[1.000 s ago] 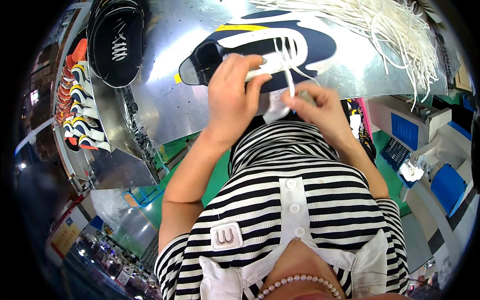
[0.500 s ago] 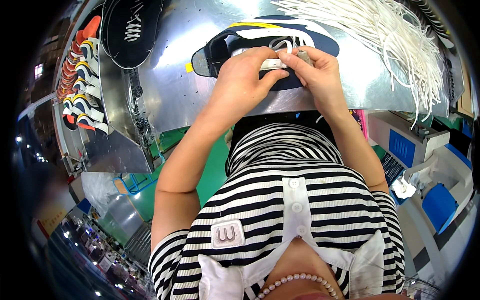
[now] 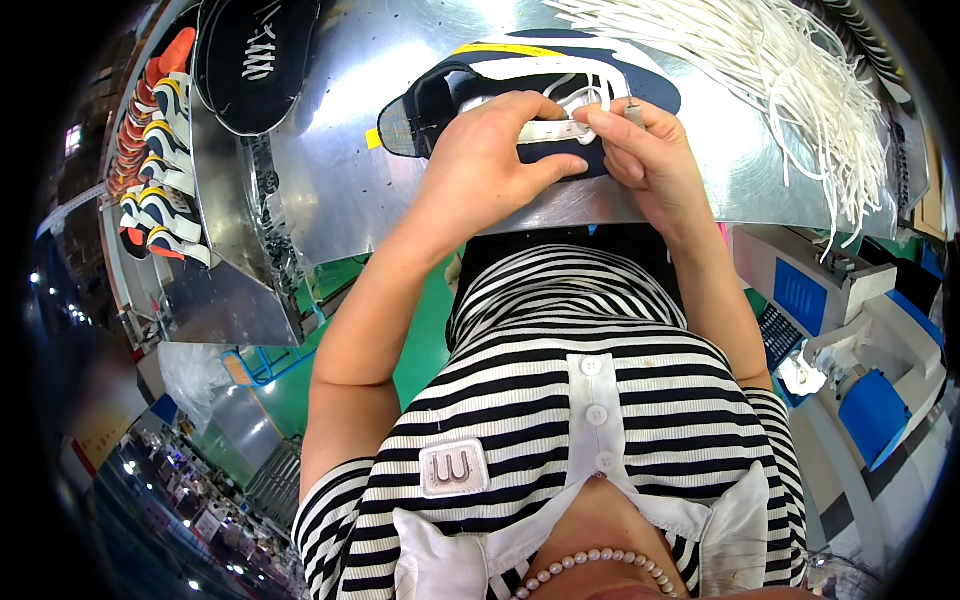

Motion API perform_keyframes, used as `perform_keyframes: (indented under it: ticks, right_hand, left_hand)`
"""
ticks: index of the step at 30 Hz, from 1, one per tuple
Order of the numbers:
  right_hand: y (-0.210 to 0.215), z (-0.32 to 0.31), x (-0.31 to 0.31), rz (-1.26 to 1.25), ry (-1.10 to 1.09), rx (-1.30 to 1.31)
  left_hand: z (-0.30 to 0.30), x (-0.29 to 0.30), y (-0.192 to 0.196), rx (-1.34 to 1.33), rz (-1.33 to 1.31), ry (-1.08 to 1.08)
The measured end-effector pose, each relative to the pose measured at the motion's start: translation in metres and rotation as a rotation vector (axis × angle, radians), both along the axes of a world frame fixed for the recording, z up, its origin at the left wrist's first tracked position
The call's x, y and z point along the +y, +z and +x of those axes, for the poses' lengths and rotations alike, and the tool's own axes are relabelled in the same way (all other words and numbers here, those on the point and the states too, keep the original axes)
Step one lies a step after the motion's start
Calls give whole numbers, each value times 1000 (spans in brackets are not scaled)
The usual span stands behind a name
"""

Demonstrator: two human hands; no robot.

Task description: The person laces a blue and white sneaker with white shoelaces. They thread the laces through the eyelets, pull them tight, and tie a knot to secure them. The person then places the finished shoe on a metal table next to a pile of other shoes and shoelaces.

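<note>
A navy, white and yellow shoe upper [image 3: 650, 80] lies on the metal tabletop, its mesh end with a yellow tab toward the left. My left hand [image 3: 495, 155] grips the upper by its white eyelet strip [image 3: 545, 131], fingers on the far side and thumb on the near side. At the strip's right end, my right hand [image 3: 645, 150] is closed in a pinch on a white shoelace [image 3: 603, 75], which loops up over the opening. Something small and grey [image 3: 634, 113] sits at the right index finger; what it is I cannot make out.
A thick bundle of white laces [image 3: 780, 90] spreads over the back right of the metal table [image 3: 350, 190]. At the back left stands a black tray-like piece [image 3: 258, 70] with white marks. Several shoe uppers [image 3: 165, 170] line a rack farther left. A grey and blue machine [image 3: 840, 330] stands at right.
My right hand has shifted slightly right and toward me, away from the left fingers. The lace loop now stands taller and farther right. My left hand stays on the upper.
</note>
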State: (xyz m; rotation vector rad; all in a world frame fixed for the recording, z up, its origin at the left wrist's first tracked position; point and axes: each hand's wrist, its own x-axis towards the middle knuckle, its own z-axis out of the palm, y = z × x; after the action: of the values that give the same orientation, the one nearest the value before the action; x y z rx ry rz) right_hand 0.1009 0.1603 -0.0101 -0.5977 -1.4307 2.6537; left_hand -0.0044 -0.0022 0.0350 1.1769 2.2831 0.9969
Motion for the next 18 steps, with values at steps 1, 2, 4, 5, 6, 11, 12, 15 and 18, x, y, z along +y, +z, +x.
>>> perform_keyframes:
  ticks: [1,2,4,5,6,11,12,15,18]
  right_hand:
    - [1,1,3,-55,43,-6]
    - [-1,0,0,-2,23,-13]
    - [0,-6,-16,99,-97,0]
    - [-1,-8,-22,149,-157,7]
    - [-2,-7,-24,161,-175,-10]
    - [-2,-7,-32,291,-211,-55]
    - [-1,-7,-33,332,-208,-76]
    - [5,6,-26,432,-171,-2]
    - [15,25,-19,631,-34,-83]
  left_hand:
    - [-2,-2,0,3,8,-23]
    - [-2,-1,0,9,17,-14]
    - [-1,1,-2,25,32,2]
    - [1,3,-3,18,10,37]
    - [3,4,-4,9,-11,74]
    - [10,7,-9,79,-15,155]
    - [11,7,-9,98,-13,162]
    - [12,6,-10,137,-6,169]
    - [11,5,-11,133,3,166]
